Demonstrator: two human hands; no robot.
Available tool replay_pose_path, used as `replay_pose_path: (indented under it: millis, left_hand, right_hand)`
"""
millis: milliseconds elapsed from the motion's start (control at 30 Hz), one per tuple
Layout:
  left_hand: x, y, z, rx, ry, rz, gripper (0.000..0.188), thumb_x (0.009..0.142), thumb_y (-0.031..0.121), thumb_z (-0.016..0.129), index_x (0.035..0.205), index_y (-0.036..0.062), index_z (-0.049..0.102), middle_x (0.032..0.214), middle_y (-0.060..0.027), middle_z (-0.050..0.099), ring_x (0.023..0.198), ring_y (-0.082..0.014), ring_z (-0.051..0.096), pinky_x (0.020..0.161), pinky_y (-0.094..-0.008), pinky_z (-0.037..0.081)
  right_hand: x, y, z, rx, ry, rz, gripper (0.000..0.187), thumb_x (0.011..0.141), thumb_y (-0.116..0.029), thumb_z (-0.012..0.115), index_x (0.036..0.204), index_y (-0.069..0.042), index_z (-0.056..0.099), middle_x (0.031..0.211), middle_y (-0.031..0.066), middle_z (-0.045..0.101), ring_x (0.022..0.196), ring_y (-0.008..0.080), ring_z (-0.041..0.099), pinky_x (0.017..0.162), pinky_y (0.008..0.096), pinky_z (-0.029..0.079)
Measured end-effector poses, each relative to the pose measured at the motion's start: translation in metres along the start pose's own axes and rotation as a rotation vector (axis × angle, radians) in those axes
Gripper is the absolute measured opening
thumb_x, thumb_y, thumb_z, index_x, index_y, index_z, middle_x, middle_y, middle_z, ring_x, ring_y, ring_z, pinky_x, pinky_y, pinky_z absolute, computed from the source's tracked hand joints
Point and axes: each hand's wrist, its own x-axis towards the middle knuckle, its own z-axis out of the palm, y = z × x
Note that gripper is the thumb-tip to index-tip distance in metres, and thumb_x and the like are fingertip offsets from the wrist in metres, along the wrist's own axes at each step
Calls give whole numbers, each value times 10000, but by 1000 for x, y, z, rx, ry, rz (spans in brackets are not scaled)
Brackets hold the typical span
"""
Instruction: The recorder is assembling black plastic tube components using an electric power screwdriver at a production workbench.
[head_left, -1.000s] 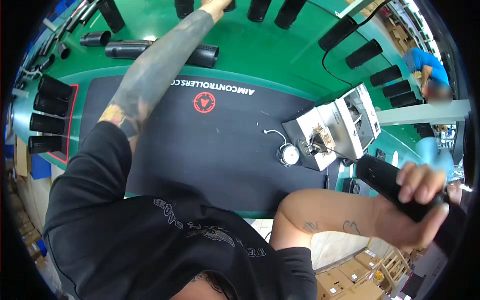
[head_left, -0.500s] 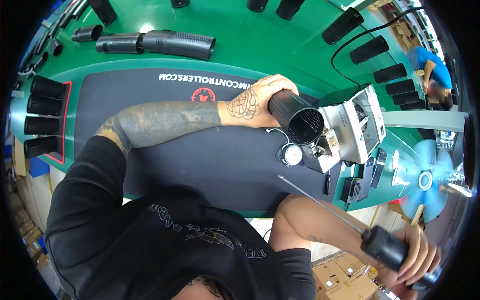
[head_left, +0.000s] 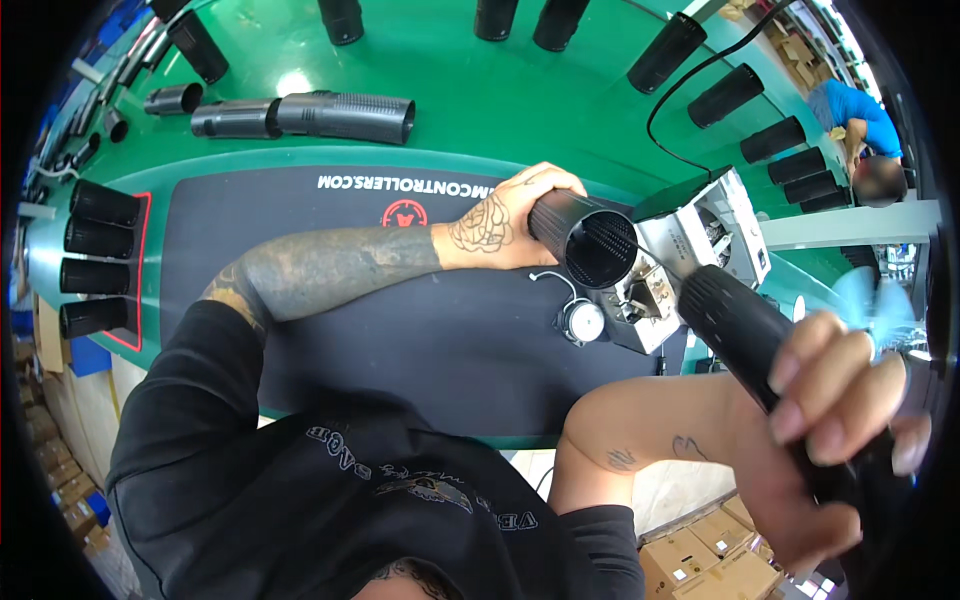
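**Black Tube (head_left: 562, 228) Gripped in Left Hand (head_left: 500, 222); Screwdriver (head_left: 728, 318) Gripped in Right Hand (head_left: 842, 402)**

Tube, appearance: a black cylinder with fine lengthwise ribs along its outer wall. The mouth is round and open. Rows of small perforations show on the inner wall. The tube is tilted, with its mouth facing the lower right of the frame and its far end toward the upper left.

Tube, location: just right of the frame's centre, above the right part of the dark mat (head_left: 420, 350). The silver machine (head_left: 695, 232) stands just beside it on the right. A white-faced round device (head_left: 583, 321) with a thin cable lies below the mouth.

Left hand: closed around the far end of the tube, on its left side. The back of the hand faces the camera; the fingertips are hidden. The mouth end projects clear of the hand toward the right.

Right hand: at the right of the frame, fingers wrapped around the black screwdriver body; the hand is slightly blurred. It is well apart from the tube. The thin shaft points to the upper left, toward the tube's mouth. Whether the tip enters or touches the tube cannot be told.
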Motion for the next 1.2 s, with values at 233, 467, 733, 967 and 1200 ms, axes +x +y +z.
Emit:
replay_pose_path:
  millis: [233,467,733,967,1200]
  left_hand:
    - [0,-5,-1,-36,30,-55,613,564,57,774,1110,77,495,1054,-109,528,1003,-284,537,868,-365,449]
    - [0,-3,-2,7,30,-8,581,599,82,820,1091,57,511,1060,-94,548,993,-245,556,868,-340,451]
    - [2,-2,-4,9,6,-1,583,601,85,817,1094,71,506,1067,-89,543,990,-243,552,875,-344,448]
    - [0,-2,-3,-6,18,-23,582,601,87,819,1089,70,502,1064,-82,541,992,-238,549,878,-341,448]
    - [0,-4,-1,-36,32,-45,573,580,86,790,1077,78,503,1055,-86,536,999,-261,539,875,-366,440]
  right_hand:
    - [12,37,23,7,24,-115,414,841,-345,580,1150,-148,386,820,41,469,605,132,477,619,322,371]
    - [12,35,16,53,26,-95,377,844,-313,548,1141,-135,397,783,44,465,578,134,472,593,327,376]
    - [17,34,29,-48,-18,-72,384,846,-298,552,1143,-127,379,791,61,462,561,138,467,584,325,379]
    - [12,36,27,84,53,-144,398,836,-309,587,1127,-120,390,799,56,486,593,147,501,586,317,382]
    - [17,37,25,-26,-38,-84,394,833,-291,592,1109,-117,371,776,60,472,549,143,480,544,318,389]
